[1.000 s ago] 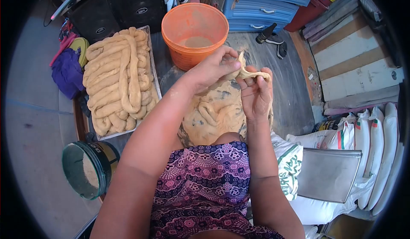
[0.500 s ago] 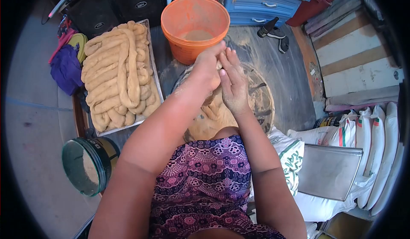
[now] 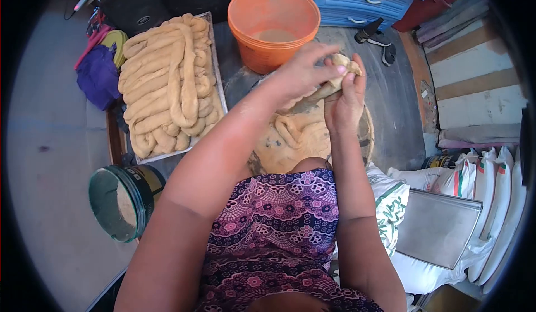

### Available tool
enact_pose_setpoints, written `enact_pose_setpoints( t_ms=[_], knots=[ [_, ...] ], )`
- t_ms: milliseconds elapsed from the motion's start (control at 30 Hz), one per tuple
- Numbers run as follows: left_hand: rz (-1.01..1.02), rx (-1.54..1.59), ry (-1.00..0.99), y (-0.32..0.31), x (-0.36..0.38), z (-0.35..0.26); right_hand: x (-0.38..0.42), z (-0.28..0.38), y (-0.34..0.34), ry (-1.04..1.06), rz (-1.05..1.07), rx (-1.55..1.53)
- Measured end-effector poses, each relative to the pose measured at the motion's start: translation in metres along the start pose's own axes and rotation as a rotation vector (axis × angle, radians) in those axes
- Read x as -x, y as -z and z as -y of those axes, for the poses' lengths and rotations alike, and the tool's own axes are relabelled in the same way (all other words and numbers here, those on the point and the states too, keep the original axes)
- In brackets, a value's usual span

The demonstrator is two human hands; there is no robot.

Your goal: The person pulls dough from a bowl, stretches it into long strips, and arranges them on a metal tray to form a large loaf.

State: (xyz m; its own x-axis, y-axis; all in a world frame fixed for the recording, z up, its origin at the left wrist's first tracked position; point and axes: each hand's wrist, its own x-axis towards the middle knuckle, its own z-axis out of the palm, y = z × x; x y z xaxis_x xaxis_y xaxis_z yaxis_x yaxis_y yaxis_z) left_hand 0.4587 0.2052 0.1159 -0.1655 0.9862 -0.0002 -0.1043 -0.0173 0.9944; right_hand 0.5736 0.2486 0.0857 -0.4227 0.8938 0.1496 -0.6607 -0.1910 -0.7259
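Observation:
A pale piece of dough (image 3: 341, 63) is between my two hands, above a round floured tray (image 3: 365, 139). My left hand (image 3: 304, 73) presses its fingers on the near side of the dough. My right hand (image 3: 347, 100) curls its fingers round the dough from the right. A strand of dough (image 3: 287, 130) lies curved on the floury surface below. At the left, thick ropes of dough (image 3: 151, 89) are piled in rows on a rectangular board (image 3: 218, 69).
An orange bucket (image 3: 262, 58) stands behind my hands. Blue drawers (image 3: 363, 2), a dark bottle (image 3: 368, 30) and a sandal (image 3: 387, 52) are at the back right. A green bucket (image 3: 114, 203) is at the lower left; white sacks (image 3: 494, 195) stand at the right.
My hands have moved apart slightly and to the right in the view, and more of the dough between them shows. The surroundings have shifted right and up with the camera.

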Motion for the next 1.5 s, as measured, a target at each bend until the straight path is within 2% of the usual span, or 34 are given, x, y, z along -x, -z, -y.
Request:
enact_pose_setpoints(
  t_ms=[67, 100, 133, 200, 233, 267, 300, 400, 467, 533, 567, 600, 667, 700, 733, 767, 800, 867, 900, 967, 1000, 1033, 1067, 1100, 1133, 1200, 1233, 1267, 1300, 1333, 1367, 1433, 1467, 1500],
  knots=[
    [-0.058, -0.285, -0.036, -0.004, 0.003, 0.008, 0.0, -0.004, 0.0, -0.001, -0.013, -0.02],
    [-0.013, 0.062, 0.096, -0.008, 0.01, -0.005, 0.0, -0.005, 0.001, -0.026, 0.042, 0.087],
    [-0.013, 0.066, 0.102, -0.005, 0.008, 0.003, 0.001, -0.005, 0.004, -0.05, 0.094, 0.195],
    [0.088, 0.496, 0.113, 0.001, -0.002, 0.016, -0.004, -0.009, 0.012, -0.074, 0.17, 0.3],
    [0.086, 0.454, 0.018, 0.0, -0.005, 0.018, -0.006, -0.01, 0.014, 0.157, 0.282, 0.672],
    [0.093, 0.454, 0.024, 0.0, -0.005, 0.02, -0.008, -0.011, 0.015, 0.395, 0.39, 1.04],
    [0.142, 0.468, 0.024, 0.0, 0.0, 0.014, -0.008, -0.013, 0.015, 0.394, 0.378, 1.041],
    [0.295, 0.513, 0.039, 0.001, 0.015, -0.01, -0.005, -0.021, 0.012, 0.228, 0.458, 0.436],
    [0.354, 0.535, 0.056, -0.002, 0.018, -0.011, -0.012, -0.023, 0.018, 0.291, 0.438, 0.397],
    [0.377, 0.7, 0.086, -0.003, 0.017, -0.008, -0.019, -0.013, 0.023, 0.274, 0.325, 0.592],
    [0.413, 0.88, 0.139, 0.005, 0.016, -0.004, -0.018, -0.008, 0.023, 0.358, 0.111, 0.423],
    [0.417, 0.877, 0.14, 0.013, 0.01, 0.005, -0.02, -0.001, 0.03, 0.299, -0.043, 0.332],
    [0.087, -0.112, 0.168, 0.034, -0.007, 0.038, -0.029, 0.019, 0.063, 0.191, -0.273, 0.227],
    [0.089, -0.461, 0.241, 0.059, -0.017, 0.078, -0.034, 0.027, 0.086, 0.142, -0.344, 0.215],
    [0.086, -0.808, 0.316, 0.083, -0.019, 0.126, -0.032, 0.036, 0.101, 0.098, -0.259, 0.054],
    [0.07, -1.127, 0.551, 0.087, -0.003, 0.157, -0.027, 0.044, 0.114, 0.055, -0.173, -0.107],
    [-0.006, -1.258, 0.668, 0.088, 0.017, 0.19, -0.025, 0.05, 0.125, 0.064, -0.142, -0.075],
    [-0.009, -1.526, 0.669, 0.083, 0.059, 0.225, -0.021, 0.068, 0.152, 0.075, -0.102, -0.037],
    [-0.018, -1.521, 0.67, 0.083, 0.066, 0.223, -0.019, 0.08, 0.17, 0.128, -0.119, -0.078],
    [0.171, -1.646, 0.803, 0.083, 0.074, 0.215, -0.017, 0.094, 0.181, 0.175, -0.131, -0.125],
    [0.17, -1.648, 0.803, 0.087, 0.073, 0.226, -0.017, 0.103, 0.18, 0.269, -0.298, -0.059],
    [0.035, -1.682, 0.663, 0.093, 0.07, 0.241, -0.017, 0.109, 0.183, 0.368, -0.472, 0.006],
    [-0.087, -1.707, 0.517, 0.097, 0.066, 0.257, -0.015, 0.108, 0.193, 0.375, -0.488, 0.005],
    [-0.121, -1.623, 0.654, 0.088, 0.051, 0.237, -0.015, 0.103, 0.21, 0.366, -0.496, 0.169],
    [-0.101, -1.627, 0.654, 0.087, 0.043, 0.232, -0.013, 0.095, 0.229, 0.35, -0.502, 0.335],
    [-0.141, -1.384, 0.585, 0.09, 0.029, 0.22, -0.007, 0.061, 0.28, 0.204, -0.363, 0.477],
    [-0.167, -1.38, 0.499, 0.074, 0.023, 0.191, -0.001, 0.045, 0.29, 0.081, -0.403, 0.69],
    [-0.165, -1.386, 0.503, 0.057, 0.013, 0.171, 0.001, 0.019, 0.32, 0.059, -0.425, 0.86],
    [-0.114, -1.372, 0.446, 0.039, 0.003, 0.154, 0.011, 0.005, 0.306, -0.075, -0.467, 1.015],
    [-0.064, -1.356, 0.391, 0.023, -0.004, 0.15, 0.021, -0.014, 0.31, 0.056, -0.407, 1.257],
    [0.038, -1.357, 0.448, 0.011, -0.009, 0.158, 0.034, -0.042, 0.326, 0.197, -0.336, 1.495],
    [0.171, -1.243, 0.516, -0.001, -0.007, 0.193, 0.08, -0.104, 0.392, 0.113, -0.289, 1.717],
    [0.199, -1.128, 0.528, -0.004, 0.005, 0.222, 0.106, -0.115, 0.382, -0.461, -0.356, 1.564],
    [0.291, -1.086, 0.525, 0.002, 0.024, 0.276, 0.135, -0.129, 0.371, -0.787, -0.303, 1.634]
  ],
)
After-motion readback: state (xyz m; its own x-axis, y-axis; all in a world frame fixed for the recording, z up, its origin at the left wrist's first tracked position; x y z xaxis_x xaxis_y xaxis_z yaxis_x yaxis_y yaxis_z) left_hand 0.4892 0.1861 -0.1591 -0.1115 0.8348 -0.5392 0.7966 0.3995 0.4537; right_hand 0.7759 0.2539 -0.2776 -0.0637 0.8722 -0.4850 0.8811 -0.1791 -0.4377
